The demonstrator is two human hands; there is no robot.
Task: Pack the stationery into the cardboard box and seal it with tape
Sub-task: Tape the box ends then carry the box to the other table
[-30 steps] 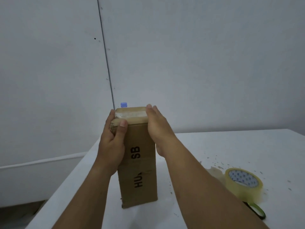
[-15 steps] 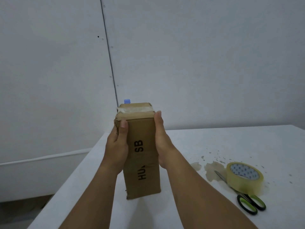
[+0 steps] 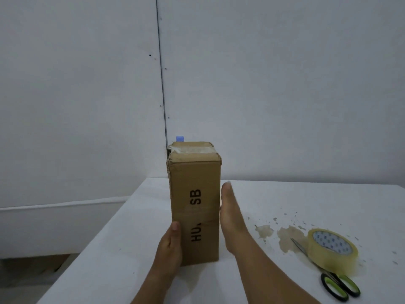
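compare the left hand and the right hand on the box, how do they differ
The left hand sits low on the cardboard box; the right hand reaches higher, to about mid-height. The left hand's thumb lies on the printed front face, its fingers hidden behind the left side; the right hand lies flat along the right side, fingers straight. Both flank the upright box, and neither touches its taped top.

This looks like a bare, plain workroom set up for packing. The walls are flat grey-white panels [image 3: 274,84] joined at a dark vertical seam [image 3: 161,84], with small fixing heads dotted beside it. A plain white table [image 3: 285,200] marked with brownish stains [image 3: 287,235] carries packing gear: a tall brown cardboard box [image 3: 195,207], a roll of clear yellowish packing tape [image 3: 332,252] and black-and-green-handled scissors [image 3: 335,277]. A low white ledge [image 3: 61,205] runs along the wall at left.
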